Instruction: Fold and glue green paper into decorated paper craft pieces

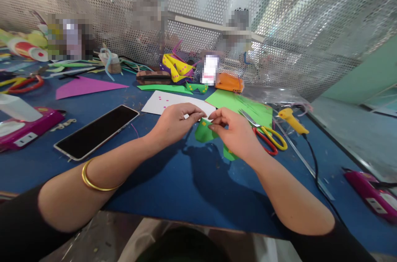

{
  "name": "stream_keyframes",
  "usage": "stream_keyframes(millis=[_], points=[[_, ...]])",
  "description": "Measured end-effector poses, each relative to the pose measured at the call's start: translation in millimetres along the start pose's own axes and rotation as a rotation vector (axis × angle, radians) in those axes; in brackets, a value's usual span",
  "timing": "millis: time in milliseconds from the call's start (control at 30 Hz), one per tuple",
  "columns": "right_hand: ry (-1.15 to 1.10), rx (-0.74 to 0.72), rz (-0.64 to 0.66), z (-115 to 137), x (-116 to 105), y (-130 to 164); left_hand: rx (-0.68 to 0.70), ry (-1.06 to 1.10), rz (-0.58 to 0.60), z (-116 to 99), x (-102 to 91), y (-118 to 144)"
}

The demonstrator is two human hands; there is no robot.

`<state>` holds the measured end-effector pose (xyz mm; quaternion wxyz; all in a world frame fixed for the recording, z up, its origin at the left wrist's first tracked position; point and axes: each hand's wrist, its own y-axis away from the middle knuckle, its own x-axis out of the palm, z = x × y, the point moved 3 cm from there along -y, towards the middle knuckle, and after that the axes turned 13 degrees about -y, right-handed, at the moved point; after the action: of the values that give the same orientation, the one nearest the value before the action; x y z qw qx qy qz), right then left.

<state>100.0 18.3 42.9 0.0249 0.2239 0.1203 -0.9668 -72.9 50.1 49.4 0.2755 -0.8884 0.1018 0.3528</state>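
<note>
hands at frame centre: my left hand (176, 119) and right hand (231, 129) both pinch the green paper piece (203, 130) above the blue counter (173, 179), steadying it; scissors (266, 134) lie just right.

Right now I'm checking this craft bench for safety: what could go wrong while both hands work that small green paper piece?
1. The red-and-yellow-handled scissors lie just beside the right hand; a sideways move might brush the blades.
2. The yellow glue gun rests on the blue table with its black cord running close to the right forearm, which could snag it.
3. The small green paper piece, pinched by the left hand too, may tear.
</note>
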Motion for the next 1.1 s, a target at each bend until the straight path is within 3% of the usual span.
stream_keyframes(millis=[167,467,1100], points=[[0.091,-0.042,0.063,-10,7,-2,-0.023,-0.046,0.003,1,2.0,2],[0.096,-0.026,0.085,-15,7,-4,0.024,-0.211,0.122,10,9.0,1],[0.087,-0.01,0.093,-15,7,-4,0.072,-0.231,0.122,11,9.6,1]])
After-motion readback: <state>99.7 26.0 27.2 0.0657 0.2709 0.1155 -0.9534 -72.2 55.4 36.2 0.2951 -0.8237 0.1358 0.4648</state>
